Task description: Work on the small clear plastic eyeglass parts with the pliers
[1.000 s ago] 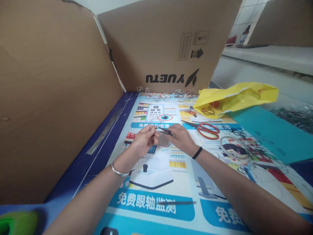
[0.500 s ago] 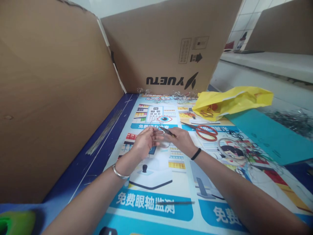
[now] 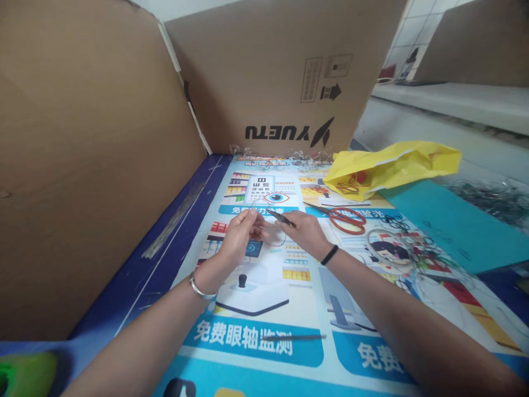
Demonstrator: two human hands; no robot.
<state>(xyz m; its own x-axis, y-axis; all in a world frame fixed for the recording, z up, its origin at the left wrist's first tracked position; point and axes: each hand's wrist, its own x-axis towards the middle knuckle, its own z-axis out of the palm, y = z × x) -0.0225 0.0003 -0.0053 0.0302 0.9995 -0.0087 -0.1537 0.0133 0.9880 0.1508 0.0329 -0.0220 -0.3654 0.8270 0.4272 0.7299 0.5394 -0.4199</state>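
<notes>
My left hand (image 3: 239,236) and my right hand (image 3: 301,231) meet over the middle of a printed poster mat (image 3: 264,309). The left fingers pinch a thin wire ring (image 3: 276,238), which curves down between the two hands. The right hand is closed round a small dark tweezer-like tool (image 3: 281,218), whose tip points left toward the left fingertips. A silver bangle sits on my left wrist and a black band on my right.
Red-handled scissors (image 3: 346,219) lie right of my hands, with a yellow plastic bag (image 3: 388,165) behind them. A tangle of wire rings (image 3: 413,253) lies at right. Thin metal rods (image 3: 173,220) lie along the left cardboard wall (image 3: 82,165). One dark rod (image 3: 293,337) lies near me.
The hands have stayed together with small finger shifts. The wire loop now hangs more visibly between them, and the view has tilted slightly.
</notes>
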